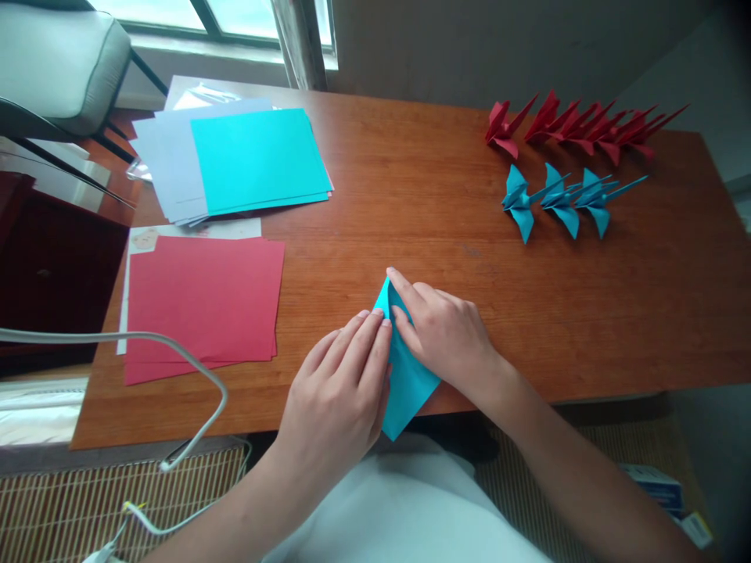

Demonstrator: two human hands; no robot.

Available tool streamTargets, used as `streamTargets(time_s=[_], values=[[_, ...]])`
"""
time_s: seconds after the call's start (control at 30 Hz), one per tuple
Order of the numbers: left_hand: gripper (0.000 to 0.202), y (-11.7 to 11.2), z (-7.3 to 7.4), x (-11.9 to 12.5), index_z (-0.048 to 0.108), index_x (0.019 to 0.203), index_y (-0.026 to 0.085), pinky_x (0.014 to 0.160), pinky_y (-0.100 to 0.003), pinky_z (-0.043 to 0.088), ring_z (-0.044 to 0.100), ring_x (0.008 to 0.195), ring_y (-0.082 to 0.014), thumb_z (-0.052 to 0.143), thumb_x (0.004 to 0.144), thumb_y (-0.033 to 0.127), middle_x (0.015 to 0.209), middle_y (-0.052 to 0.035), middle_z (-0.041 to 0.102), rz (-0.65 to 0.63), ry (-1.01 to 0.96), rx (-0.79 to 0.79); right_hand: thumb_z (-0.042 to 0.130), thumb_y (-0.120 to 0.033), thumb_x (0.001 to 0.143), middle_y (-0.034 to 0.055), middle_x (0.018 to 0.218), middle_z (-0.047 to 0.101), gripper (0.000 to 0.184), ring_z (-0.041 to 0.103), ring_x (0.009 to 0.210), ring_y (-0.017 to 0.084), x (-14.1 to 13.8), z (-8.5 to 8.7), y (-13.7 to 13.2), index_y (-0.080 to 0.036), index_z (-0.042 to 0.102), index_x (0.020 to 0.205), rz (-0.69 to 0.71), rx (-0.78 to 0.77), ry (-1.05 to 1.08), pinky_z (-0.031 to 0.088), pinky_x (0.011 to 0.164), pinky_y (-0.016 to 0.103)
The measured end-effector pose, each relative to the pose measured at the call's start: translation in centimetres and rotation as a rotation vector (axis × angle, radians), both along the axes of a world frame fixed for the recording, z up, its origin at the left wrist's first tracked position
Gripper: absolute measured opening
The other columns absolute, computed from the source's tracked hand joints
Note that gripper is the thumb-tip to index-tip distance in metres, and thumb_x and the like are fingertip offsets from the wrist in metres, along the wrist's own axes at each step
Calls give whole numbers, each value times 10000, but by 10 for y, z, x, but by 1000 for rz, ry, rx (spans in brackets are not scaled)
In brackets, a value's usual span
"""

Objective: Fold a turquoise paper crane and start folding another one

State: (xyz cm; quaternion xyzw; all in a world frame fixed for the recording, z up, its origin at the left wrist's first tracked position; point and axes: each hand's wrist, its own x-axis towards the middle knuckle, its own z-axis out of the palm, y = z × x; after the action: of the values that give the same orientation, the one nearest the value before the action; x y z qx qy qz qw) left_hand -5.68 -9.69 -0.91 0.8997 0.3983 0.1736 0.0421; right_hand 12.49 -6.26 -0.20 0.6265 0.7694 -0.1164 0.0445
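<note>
A folded blue paper [411, 383] in a narrow kite shape lies at the table's front edge, its lower point jutting toward my body. My left hand [346, 375] covers its left side, fingers held close together and pressing the fold near the top; its thumb is hidden. On the upper right edge, my right hand [443, 320] pinches the paper, with the index fingertip at the top point and the thumb lower down by the centre line. Its other fingers are curled.
Red paper sheets [205, 297] and blue paper sheets [264, 160] are stacked at the left. Several red paper cranes [587, 129] and blue paper cranes [563, 199] stand at the back right. A white cable [193, 356] loops over the table's left front edge.
</note>
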Motion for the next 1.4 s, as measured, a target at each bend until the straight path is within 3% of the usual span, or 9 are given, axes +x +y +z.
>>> streamTargets(time_s=[0.13,0.6,0.8,1.07,1.27,1.4], values=[[463,1,-3,5,558,1399,49,1058,-412,494,587,1329,-301,502,945,120,1470,-160,587,48,-10,22,366,-343,1051,60,1091,720,548,696,926,196,1,-1,-2,-232,353,1587,1,20,3,430,635,301],[483,-5,-19,-3,541,1424,32,1178,-453,387,475,1440,-308,478,961,151,1536,-169,506,-62,7,-4,316,-291,1073,49,1071,726,496,692,919,168,5,-4,-3,-243,407,1558,16,54,42,408,622,292],[512,-3,-18,-7,513,1455,32,1195,-452,387,448,1460,-298,459,959,149,1559,-152,480,-102,47,-26,360,-428,1071,52,1063,718,518,692,934,183,3,-6,-5,-232,433,1544,1,86,59,403,631,303],[498,1,-17,-12,538,1435,32,1203,-457,373,447,1460,-302,473,957,156,1554,-148,488,-136,38,-26,386,-399,1071,39,1028,708,511,672,890,172,3,-9,-7,-238,411,1555,18,131,39,378,616,311],[514,0,-17,-12,517,1457,36,1211,-454,366,444,1462,-299,465,966,180,1556,-146,486,-136,35,-34,344,-414,1087,40,973,696,485,636,872,161,4,-20,-14,-220,493,1505,38,266,49,390,665,304],[514,0,-18,-12,515,1460,43,1222,-447,347,443,1463,-296,458,966,174,1555,-142,486,-136,26,-36,347,-400,1085,47,975,694,486,627,875,165,2,-19,-14,-207,488,1509,34,240,23,391,665,304]])
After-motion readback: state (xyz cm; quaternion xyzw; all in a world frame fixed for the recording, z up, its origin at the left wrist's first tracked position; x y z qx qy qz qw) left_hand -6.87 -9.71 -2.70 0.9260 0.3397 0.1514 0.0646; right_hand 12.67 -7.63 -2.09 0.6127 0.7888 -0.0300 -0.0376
